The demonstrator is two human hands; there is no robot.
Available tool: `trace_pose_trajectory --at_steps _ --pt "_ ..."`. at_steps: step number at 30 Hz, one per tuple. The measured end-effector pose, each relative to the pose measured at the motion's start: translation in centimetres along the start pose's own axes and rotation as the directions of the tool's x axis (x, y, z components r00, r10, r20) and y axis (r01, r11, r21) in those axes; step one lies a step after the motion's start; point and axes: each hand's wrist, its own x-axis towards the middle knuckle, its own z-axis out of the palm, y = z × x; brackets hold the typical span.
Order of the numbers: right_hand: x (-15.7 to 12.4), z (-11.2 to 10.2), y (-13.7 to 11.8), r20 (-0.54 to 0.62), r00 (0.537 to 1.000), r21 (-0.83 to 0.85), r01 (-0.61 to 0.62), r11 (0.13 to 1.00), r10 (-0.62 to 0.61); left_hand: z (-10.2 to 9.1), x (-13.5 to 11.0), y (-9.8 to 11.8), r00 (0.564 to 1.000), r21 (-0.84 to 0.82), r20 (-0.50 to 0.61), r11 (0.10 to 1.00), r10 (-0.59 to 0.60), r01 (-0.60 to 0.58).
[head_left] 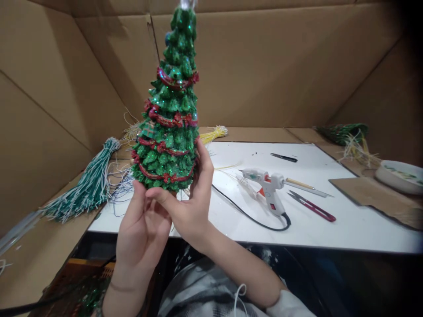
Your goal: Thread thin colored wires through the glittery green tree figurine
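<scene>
"What have you got there?"

"A green tree [170, 132], a tall, narrow cone. I hold it upright, its top leaning a little to my right, up in front of me over the near left part of the white board [228, 226]."

"How does it look?"

"Its leaves stand out in thick, pointed tiers, broad at the foot and slim above, with glitter sparkling all over. Four red garlands [161, 147] show, swagged one above another, with small bows [178, 119] along them."

"Anything else on it?"

"A small green ornament [147, 129] like a wrapped gift sits on the left side, and a blue bauble [168, 38] high up. At the tip there's a pale, shiny piece [188, 3], but the upper edge of my view cuts it off, so I can't tell its shape."

"And your hands?"

"My left hand [142, 229] is cupped at the base from below, thumb against the lower left rim. My right hand [190, 209] is wrapped around the lower right, thumb across the bottom and fingers up along the side. Both have hold of the tree."

"What's near?"

"The glue gun [269, 191] lies on the board, well to the right."
</scene>
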Motion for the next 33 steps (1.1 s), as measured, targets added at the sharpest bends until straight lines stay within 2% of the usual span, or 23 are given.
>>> trace_pose_trajectory --at_steps 3,8,10,13,14,15,16,17,18,20,21,24,27,30,33 --pt "-0.1 -0.1 0.2 -0.004 1.0 0.024 -0.016 1.0 0.016 0.1 0.0 0.0 1.0 0.002 0.024 1.0 -0.007 0.007" --pt "-0.2 -0.6 0.7 0.004 0.999 0.018 -0.054 0.998 0.054 0.4 0.2 -0.4 0.999 -0.024 -0.019 0.999 -0.043 0.043" --pt "0.2 -1.5 0.9 0.063 0.998 0.048 -0.034 0.998 0.031 0.6 0.3 -0.5 1.0 -0.044 -0.013 0.999 -0.025 0.024" --pt "1.9 -4.0 0.8 0.219 0.975 0.051 0.03 0.998 -0.041 0.8 0.5 -0.5 0.999 -0.105 -0.039 0.994 0.02 -0.024" --pt "2.7 -5.0 0.6 0.261 0.965 -0.026 0.048 0.999 -0.04 0.8 0.6 -0.5 0.998 -0.127 -0.053 0.992 0.02 -0.026" --pt "3.6 -6.0 0.4 0.294 0.956 -0.177 0.07 0.982 -0.015 0.9 0.8 -0.4 0.998 -0.148 -0.065 0.989 0.012 -0.021" --pt "4.6 -7.0 0.3 0.327 0.944 -0.394 0.101 0.914 0.037 0.8 0.9 -0.4 0.997 -0.168 -0.074 0.986 0.0 -0.012" --pt "5.5 -7.8 0.2 0.37 0.919 -0.632 0.142 0.762 0.136 0.8 1.0 -0.4 0.997 -0.187 -0.078 0.982 -0.014 -0.001" --pt "6.3 -8.4 0.2 0.398 0.881 -0.799 0.197 0.568 0.254 0.7 1.1 -0.3 0.996 -0.205 -0.08 0.979 -0.026 0.009" --pt "7.5 -9.3 0.7 0.375 0.835 -0.908 0.243 0.34 0.404 0.6 1.3 -0.2 0.996 -0.24 -0.076 0.971 -0.045 0.025" --pt "7.8 -9.4 1.2 0.355 0.815 -0.928 0.249 0.277 0.457 0.5 1.4 -0.1 0.996 -0.251 -0.073 0.967 -0.051 0.031" --pt "7.9 -9.3 3.1 0.282 0.759 -0.959 0.241 0.149 0.586 0.2 1.6 0.3 0.995 -0.265 -0.089 0.964 -0.049 0.024" --pt "7.4 -9.0 5.2 0.22 0.709 -0.969 0.238 0.067 0.671 -0.1 1.8 0.8 0.99 -0.265 -0.14 0.964 -0.029 -0.009" --pt "7.0 -9.0 6.6 0.191 0.693 -0.97 0.24 0.028 0.695 -0.4 2.1 1.0 0.988 -0.263 -0.154 0.964 0.005 -0.046" --pt "6.9 -9.3 7.0 0.187 0.698 -0.97 0.243 0.017 0.691 -0.5 2.3 1.1 0.989 -0.26 -0.146 0.963 0.028 -0.066"
